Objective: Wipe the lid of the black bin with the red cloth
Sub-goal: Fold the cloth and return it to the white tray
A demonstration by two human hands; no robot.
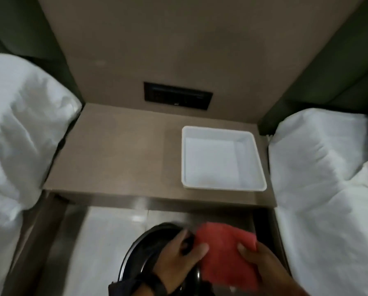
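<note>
Both hands [219, 261] grip red cloth [225, 253] – over black lid [142, 251].

No text, label, brand or number can be read anywhere in the view. The dark wall panel [178, 97] above the bench [114, 159] carries faint markings, but they are too blurred to make out. The white tray [221, 132] shows no print.

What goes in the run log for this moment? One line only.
stage: wiping | left hand: on black bin lid | right hand: fingers pinching red cloth | white tray: on nightstand, untouched
</note>
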